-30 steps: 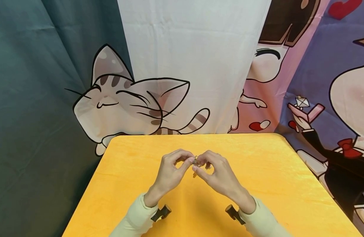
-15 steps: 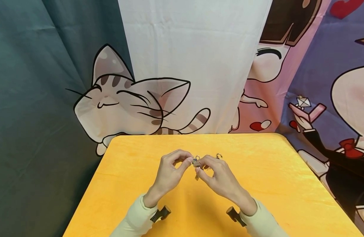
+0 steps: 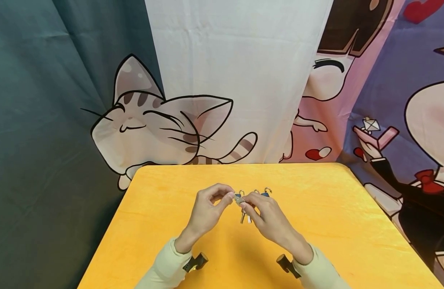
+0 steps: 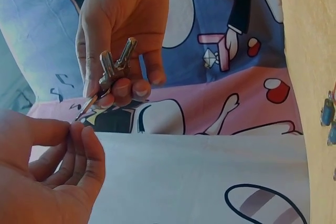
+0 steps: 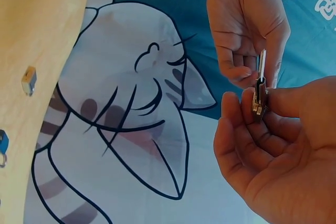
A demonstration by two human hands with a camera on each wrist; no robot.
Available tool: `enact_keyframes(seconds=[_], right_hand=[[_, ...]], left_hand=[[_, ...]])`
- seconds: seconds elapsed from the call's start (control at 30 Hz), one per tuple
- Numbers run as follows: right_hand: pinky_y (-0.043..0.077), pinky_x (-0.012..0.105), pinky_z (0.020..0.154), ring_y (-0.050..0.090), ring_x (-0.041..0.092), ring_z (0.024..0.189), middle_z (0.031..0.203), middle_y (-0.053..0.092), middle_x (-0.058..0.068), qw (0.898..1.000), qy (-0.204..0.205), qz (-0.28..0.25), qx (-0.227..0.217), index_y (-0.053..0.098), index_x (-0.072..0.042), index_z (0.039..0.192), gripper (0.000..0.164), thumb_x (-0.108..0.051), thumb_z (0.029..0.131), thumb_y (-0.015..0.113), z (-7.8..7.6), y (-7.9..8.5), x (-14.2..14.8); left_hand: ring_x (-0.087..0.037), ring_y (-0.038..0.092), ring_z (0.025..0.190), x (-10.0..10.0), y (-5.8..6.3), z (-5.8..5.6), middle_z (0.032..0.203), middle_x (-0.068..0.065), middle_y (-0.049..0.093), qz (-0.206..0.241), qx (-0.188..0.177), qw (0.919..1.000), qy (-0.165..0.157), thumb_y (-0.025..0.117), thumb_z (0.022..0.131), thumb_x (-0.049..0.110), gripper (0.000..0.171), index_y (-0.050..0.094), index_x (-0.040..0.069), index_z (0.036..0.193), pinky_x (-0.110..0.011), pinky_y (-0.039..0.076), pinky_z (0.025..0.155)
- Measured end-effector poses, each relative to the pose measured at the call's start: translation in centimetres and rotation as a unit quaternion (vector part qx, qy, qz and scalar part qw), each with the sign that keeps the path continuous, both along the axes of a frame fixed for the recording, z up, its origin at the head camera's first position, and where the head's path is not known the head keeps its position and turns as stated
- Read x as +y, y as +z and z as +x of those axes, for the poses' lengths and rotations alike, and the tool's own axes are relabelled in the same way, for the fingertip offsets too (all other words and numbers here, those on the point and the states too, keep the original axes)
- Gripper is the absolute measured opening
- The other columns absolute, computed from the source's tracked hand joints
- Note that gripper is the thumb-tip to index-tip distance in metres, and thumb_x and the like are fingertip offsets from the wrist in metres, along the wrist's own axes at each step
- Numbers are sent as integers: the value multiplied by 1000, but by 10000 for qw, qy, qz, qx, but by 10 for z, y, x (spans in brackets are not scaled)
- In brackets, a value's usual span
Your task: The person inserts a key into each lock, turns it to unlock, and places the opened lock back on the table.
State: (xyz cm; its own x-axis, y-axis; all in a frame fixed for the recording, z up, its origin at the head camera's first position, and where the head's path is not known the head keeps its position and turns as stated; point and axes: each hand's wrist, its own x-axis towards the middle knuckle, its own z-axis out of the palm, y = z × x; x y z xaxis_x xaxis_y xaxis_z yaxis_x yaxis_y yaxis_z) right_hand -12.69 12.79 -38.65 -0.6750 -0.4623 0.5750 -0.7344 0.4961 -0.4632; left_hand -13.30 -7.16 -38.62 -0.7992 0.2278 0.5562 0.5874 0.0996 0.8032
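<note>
My right hand (image 3: 270,210) pinches a small bunch of metal keys (image 3: 242,216) between thumb and fingers, over the middle of the table. Two keys hang below its fingertips in the head view. One more key points toward my left hand (image 3: 211,208), whose thumb and forefinger pinch its tip. The left wrist view shows that key's blade (image 4: 86,107) running between the two hands, while other keys (image 4: 118,61) stick out from the right fingers. From the right wrist, the keys (image 5: 260,95) appear edge-on. Blue padlocks (image 3: 265,194) with raised shackles lie just behind the hands, partly hidden.
All this is over a yellow-covered table (image 3: 164,216). A curtain (image 3: 236,72) printed with a cat and cartoon figures hangs behind the table's far edge. In the right wrist view, a padlock (image 5: 30,81) lies on the tabletop at left.
My right hand has shifted slightly right and its grip on the keys has changed. More of the hanging keys and the padlocks behind now show. My left hand has barely moved.
</note>
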Motion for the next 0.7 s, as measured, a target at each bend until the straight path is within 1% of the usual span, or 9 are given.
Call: enact_keyframes(seconds=[0.2,0.23,0.3,0.37,0.4,0.47,0.53,0.6,0.7], right_hand=[[52,24,65,51,-2,69,83,64,-10,10000,-70,16,-4,70,-9,99,10,-10,97,61,-2,0,2],[52,24,65,51,-3,68,82,63,-11,10000,-84,20,-24,71,-10,99,10,-10,97,61,-2,0,3],[56,28,75,49,-4,64,79,61,-13,9999,-108,39,-32,71,-10,100,11,-11,98,60,-3,1,4],[56,29,73,47,-6,61,75,57,-15,9998,-142,51,-102,71,-13,100,12,-13,98,60,-3,1,5],[57,31,79,45,-6,59,73,54,-16,9998,-159,58,-128,71,-13,99,12,-14,98,59,-3,1,5],[56,37,92,44,-7,57,70,51,-19,9996,-219,92,-147,71,-16,98,11,-15,99,59,-4,1,6],[56,37,93,43,-6,57,68,50,-20,9994,-258,104,-191,70,-17,95,12,-16,99,59,-4,0,8],[52,41,100,42,-5,57,67,49,-21,9993,-305,131,-166,68,-19,92,12,-17,99,59,-5,-1,9],[55,39,95,43,-3,57,67,49,-21,9992,-342,152,-155,66,-20,88,14,-17,99,59,-5,-2,11]], left_hand=[[-15,68,83,-9,0,-9,95,-11,71,-300,-279,9989,229,59,99,12,13,69,6,106,-30,58,81],[-17,68,83,-12,0,-12,95,-10,71,-361,-289,9985,291,59,99,14,14,69,7,106,-29,58,81],[-19,69,84,-17,-2,-19,94,-6,71,-521,-287,9973,421,59,99,20,16,69,10,106,-28,58,79],[-22,69,84,-22,-6,-28,93,-4,71,-688,-295,9956,559,59,100,24,17,69,11,106,-28,57,78],[-23,69,82,-25,-8,-33,92,-4,71,-780,-297,9944,647,59,100,25,18,69,12,106,-28,57,78],[-20,68,84,-31,-14,-42,93,-3,71,-1002,-329,9909,833,58,100,26,18,69,13,106,-27,56,78],[-16,66,84,-36,-20,-51,94,-2,70,-1217,-368,9868,1006,58,100,25,17,70,14,106,-27,56,77],[-12,64,86,-40,-27,-60,94,-1,69,-1451,-464,9816,1153,58,100,24,16,69,15,107,-27,55,76],[-11,63,87,-45,-39,-73,93,1,68,-1832,-672,9720,1309,58,100,21,16,69,14,109,-27,54,74]])
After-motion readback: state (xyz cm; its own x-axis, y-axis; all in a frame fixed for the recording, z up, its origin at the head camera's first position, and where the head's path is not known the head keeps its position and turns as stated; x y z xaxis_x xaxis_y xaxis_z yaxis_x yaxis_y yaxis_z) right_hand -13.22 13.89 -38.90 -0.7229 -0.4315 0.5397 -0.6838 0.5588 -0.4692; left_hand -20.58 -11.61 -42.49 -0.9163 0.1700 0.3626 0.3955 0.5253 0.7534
